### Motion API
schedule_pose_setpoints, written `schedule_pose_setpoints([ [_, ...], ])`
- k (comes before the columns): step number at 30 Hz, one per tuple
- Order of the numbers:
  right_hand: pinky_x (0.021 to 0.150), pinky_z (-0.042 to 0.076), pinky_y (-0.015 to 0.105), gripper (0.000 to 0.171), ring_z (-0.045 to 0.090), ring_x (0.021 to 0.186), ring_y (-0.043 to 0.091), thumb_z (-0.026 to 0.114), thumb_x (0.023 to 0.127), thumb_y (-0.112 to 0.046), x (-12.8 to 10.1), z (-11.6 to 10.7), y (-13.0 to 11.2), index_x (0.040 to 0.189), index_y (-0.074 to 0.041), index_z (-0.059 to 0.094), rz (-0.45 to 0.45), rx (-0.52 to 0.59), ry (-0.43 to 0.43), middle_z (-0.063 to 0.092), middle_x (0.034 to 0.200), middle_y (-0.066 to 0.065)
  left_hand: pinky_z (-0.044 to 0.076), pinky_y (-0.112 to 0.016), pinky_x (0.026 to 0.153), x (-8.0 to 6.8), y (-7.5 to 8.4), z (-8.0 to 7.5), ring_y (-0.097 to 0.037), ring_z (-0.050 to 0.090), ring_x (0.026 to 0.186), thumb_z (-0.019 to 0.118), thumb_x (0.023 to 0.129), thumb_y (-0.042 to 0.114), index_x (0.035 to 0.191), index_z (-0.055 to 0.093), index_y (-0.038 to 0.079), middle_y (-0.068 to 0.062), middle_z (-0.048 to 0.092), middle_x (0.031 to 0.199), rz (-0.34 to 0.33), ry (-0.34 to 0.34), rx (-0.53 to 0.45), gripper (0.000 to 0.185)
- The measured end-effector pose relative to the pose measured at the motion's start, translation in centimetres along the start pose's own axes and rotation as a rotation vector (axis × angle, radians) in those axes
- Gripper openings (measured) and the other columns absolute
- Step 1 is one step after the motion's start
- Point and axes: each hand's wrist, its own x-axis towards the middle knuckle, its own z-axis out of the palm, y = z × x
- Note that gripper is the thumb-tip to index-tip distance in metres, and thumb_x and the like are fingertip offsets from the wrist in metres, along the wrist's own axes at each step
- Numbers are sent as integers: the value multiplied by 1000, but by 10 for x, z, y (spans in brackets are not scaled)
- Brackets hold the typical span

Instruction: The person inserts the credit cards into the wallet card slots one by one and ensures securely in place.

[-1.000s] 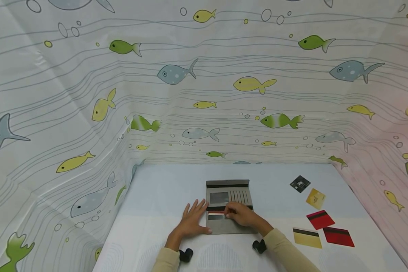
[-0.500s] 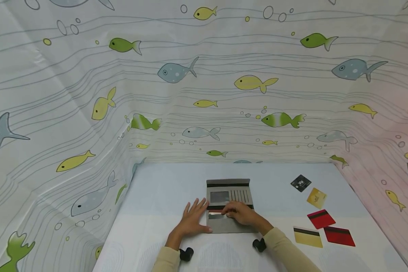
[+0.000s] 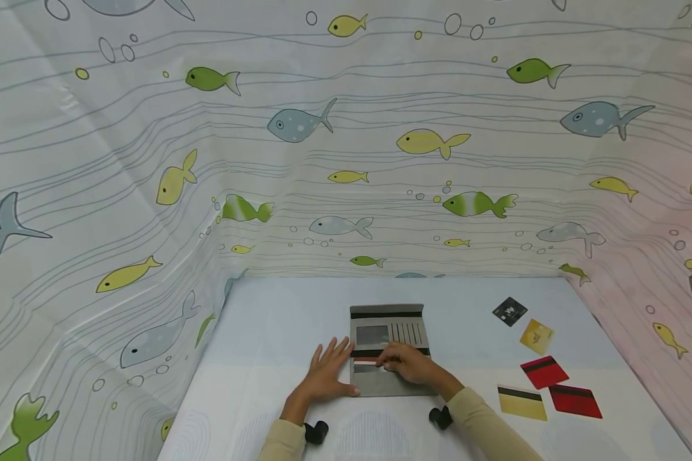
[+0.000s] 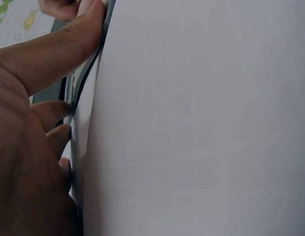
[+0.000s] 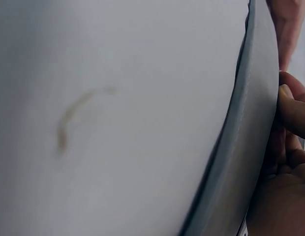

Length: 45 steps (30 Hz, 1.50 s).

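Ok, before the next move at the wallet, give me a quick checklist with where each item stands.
1. Wallet lying open on the table: ok.
2. Left hand touching the wallet's left edge: ok, fingers spread.
3. Right hand at the red strip in the wallet: ok.
4. Right hand gripping that strip: cannot tell, contact too small to see.
5. Five loose cards put away: not ok, all lie right of the wallet.

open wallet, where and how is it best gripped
Probably pinch the wallet along its left edge, coming from the left: it lies open, its card slots face up on the far half's right, and the right hand covers part of the near half. The left hand touches that edge.
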Motion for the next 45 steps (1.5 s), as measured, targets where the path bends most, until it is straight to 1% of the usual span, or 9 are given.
schedule_pose_setpoints([
  [9,67,45,16,15,49,77,2,68,92,-5,-3,10,0,97,-15,78,-51,-63,97,60,88,-3,4,-68,119,-1,-4,3,-44,15,153,84,74,48,157,32,9,-14,26,165,18,16,14,105],
  [13,64,43,15,16,48,74,2,70,89,-1,-3,12,-1,95,-14,78,-93,-119,149,58,84,-4,4,-67,120,0,-3,2,-44,15,153,84,74,47,157,32,9,-14,26,165,19,23,9,105],
  [16,63,43,15,16,48,73,2,69,89,-1,-3,10,-3,96,-13,78,-102,-143,152,58,84,-3,3,-68,120,1,-2,2,-44,15,153,84,74,47,157,33,9,-14,26,165,15,23,-1,104],
  [22,67,47,18,15,51,79,1,68,93,-9,-8,2,-13,105,-12,77,3,-129,113,63,91,-5,2,-67,120,1,-1,2,-43,13,154,84,75,47,157,32,9,-14,25,166,14,14,-16,104],
  [26,71,50,22,17,56,85,2,66,96,-16,-15,-5,-15,110,-13,76,64,-112,128,67,98,-6,2,-67,120,0,-1,2,-43,14,154,84,74,48,157,33,9,-14,25,166,9,7,-12,104],
  [31,74,53,23,16,60,90,3,65,98,-22,-30,-16,-9,109,-16,74,145,-62,191,68,103,-7,2,-68,120,1,0,-1,-44,14,154,84,75,48,157,32,9,-14,24,166,11,7,4,104],
  [38,76,56,23,12,62,89,5,67,96,-18,-59,-45,9,105,-15,74,237,-40,333,65,99,-6,3,-68,120,0,1,-4,-43,14,154,84,75,47,157,32,8,-15,24,166,7,6,6,104],
  [40,77,56,23,11,62,90,6,68,95,-17,-68,-55,12,104,-15,74,293,-48,368,65,99,-7,3,-69,119,0,1,-3,-43,14,154,84,75,47,157,32,8,-15,24,166,7,4,2,104],
  [45,79,57,23,14,65,92,11,68,95,-14,-96,-79,20,107,-11,73,366,-111,414,68,101,-3,3,-68,120,2,-1,1,-42,14,154,83,76,49,157,31,9,-14,24,166,5,2,9,104],
])
